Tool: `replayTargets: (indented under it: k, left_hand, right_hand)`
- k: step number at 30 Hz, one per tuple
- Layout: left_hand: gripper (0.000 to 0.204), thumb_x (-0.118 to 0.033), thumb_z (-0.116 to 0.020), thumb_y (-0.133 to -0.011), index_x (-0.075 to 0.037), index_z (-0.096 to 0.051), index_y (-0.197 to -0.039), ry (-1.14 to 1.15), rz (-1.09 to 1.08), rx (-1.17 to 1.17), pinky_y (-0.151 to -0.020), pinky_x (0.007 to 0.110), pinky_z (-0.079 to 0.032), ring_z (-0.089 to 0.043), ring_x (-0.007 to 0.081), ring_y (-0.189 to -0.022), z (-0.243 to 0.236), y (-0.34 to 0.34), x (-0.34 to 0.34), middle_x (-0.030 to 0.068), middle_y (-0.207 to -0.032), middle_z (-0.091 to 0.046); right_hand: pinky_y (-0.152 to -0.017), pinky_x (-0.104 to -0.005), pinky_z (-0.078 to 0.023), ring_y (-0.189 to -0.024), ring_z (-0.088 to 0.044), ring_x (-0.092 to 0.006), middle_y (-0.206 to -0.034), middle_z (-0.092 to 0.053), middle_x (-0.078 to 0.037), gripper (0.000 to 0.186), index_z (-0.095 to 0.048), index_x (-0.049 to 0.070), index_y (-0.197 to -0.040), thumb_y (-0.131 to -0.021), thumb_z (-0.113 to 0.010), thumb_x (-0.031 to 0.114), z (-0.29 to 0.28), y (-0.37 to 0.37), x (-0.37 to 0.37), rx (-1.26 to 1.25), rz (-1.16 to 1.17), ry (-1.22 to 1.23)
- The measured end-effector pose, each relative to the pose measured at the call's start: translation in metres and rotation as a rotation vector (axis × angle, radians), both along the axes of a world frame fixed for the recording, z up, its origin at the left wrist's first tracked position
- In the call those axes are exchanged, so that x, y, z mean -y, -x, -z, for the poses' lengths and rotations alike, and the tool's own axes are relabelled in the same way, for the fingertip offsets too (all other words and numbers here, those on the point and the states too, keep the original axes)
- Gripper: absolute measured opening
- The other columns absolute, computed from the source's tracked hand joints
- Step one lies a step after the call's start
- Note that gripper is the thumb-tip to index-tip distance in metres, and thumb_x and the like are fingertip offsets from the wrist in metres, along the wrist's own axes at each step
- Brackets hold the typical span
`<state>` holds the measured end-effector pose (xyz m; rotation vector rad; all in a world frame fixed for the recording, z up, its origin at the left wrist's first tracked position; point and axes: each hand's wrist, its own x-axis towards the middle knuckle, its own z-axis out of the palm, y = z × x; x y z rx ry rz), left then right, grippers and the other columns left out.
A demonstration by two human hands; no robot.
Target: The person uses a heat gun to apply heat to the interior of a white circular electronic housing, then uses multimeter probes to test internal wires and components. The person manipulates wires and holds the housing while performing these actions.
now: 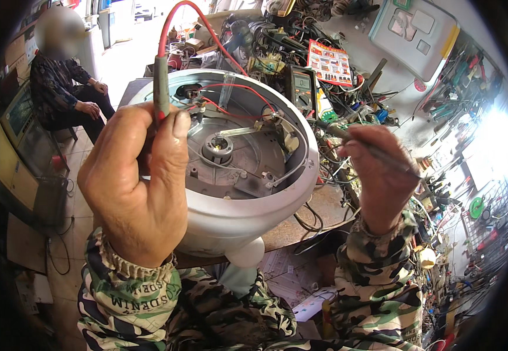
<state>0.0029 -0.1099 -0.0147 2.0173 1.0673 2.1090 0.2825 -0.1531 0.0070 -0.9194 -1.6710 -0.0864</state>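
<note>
1. The step in hand looks like an electrical check on the opened appliance shell [248,216], a round white housing turned with its underside up; it rests at the centre of the view, against the person's lap and the edge of the table [318,213].
2. The left hand [134,187] is closed around the red probe [161,88], thumb and fingers pinching its shaft; the probe stands upright at about 10 o'clock of the shell rim, and its red lead [207,26] arches away toward 12 o'clock.
3. The right hand [382,175] is closed on a thin dark probe [347,137]; its tip points toward the shell rim at about 3 o'clock; if the tip touches metal I cannot tell, the view is too bent there.
4. As I judge it, the next move calls for both tips placed steady on two contacts inside the shell, with eyes on the multimeter [302,88] that lies behind the shell at 1 o'clock.
5. As a container, the shell holds a central round hub [217,146], red and white wires [236,88] and a small bracket near the rim; no food or water is inside.
6. The table beyond is crowded with cables and tools; a seated person [66,88] is at 10 o'clock, well apart.
</note>
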Motion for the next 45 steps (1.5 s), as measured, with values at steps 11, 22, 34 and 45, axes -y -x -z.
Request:
replayTargets:
  k: [11,22,34,45]
  left_hand:
    - [0.019,-0.011,-0.074,-0.098,0.005,-0.066,-0.092,0.012,0.003,0.018,-0.055,0.03,-0.042,-0.054,0.0152,-0.062,0.001,-0.001,0.0,0.0084,-0.074,-0.061]
    - [0.019,-0.014,-0.058,-0.109,0.002,-0.065,-0.105,-0.017,0.012,-0.097,-0.064,0.024,-0.042,-0.054,0.0068,-0.073,0.001,0.003,-0.001,0.0015,-0.08,-0.061]
    - [0.016,-0.012,-0.066,-0.105,0.003,-0.066,-0.101,-0.092,0.015,-0.06,-0.059,0.023,-0.039,-0.049,0.0051,-0.068,0.003,0.005,-0.005,-0.0005,-0.075,-0.056]
    - [0.016,-0.012,-0.07,-0.102,0.004,-0.069,-0.102,-0.098,0.011,-0.076,-0.062,0.025,-0.044,-0.056,0.0091,-0.068,-0.002,0.005,0.0,0.0043,-0.077,-0.063]
  right_hand:
    - [-0.077,-0.035,-0.057,-0.083,-0.073,-0.0274,-0.097,-0.074,-0.016,0.018,-0.074,-0.001,-0.108,-0.09,-0.072,0.002,0.0,0.013,-0.015,0.284,0.106,0.033]
    - [-0.077,-0.0363,-0.057,-0.085,-0.073,-0.0279,-0.093,-0.075,-0.013,0.016,-0.076,0.001,-0.103,-0.087,-0.076,0.002,-0.009,0.013,-0.04,0.399,0.069,0.082]
    - [-0.08,-0.0353,-0.057,-0.089,-0.072,-0.026,-0.096,-0.075,-0.013,0.017,-0.077,-0.001,-0.103,-0.086,-0.077,0.0,-0.017,0.019,-0.049,0.49,-0.004,0.175]
    - [-0.079,-0.0368,-0.057,-0.087,-0.071,-0.0276,-0.097,-0.072,-0.013,0.019,-0.076,0.001,-0.107,-0.088,-0.076,0.0,-0.029,0.026,-0.051,0.637,-0.001,0.272]
